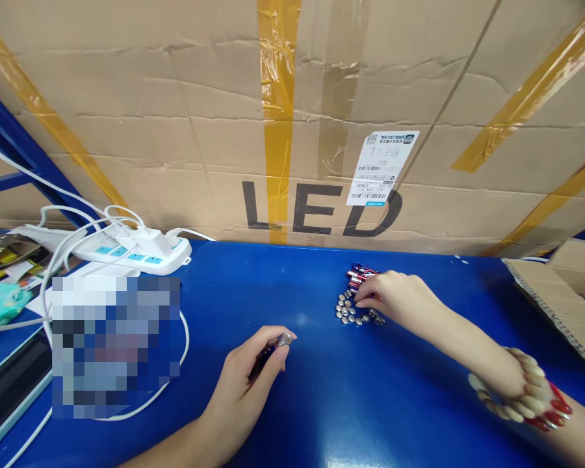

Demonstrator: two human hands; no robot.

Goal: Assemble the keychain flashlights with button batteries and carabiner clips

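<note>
My left hand [253, 370] is closed around a small dark cylinder with a round silver end [285, 340], which points up between thumb and fingers. The rest of its body is mostly hidden in the palm. Over on the right, my right hand [385, 292] reaches down to a scatter of small shiny metal discs [345, 312]. Its thumb and fingertips are drawn together at the edge of the discs; whatever they pinch is hidden. Just behind those fingers lie several red cylinders, like batteries [355, 278], partly covered by the hand.
A large cardboard box [199, 130] marked LED stands along the back of the blue table [302, 416]. At left are a white power strip [166, 260] with tangled cables, a blurred-out patch and a dark flat device [14, 390]. An open carton [556, 312] sits at right.
</note>
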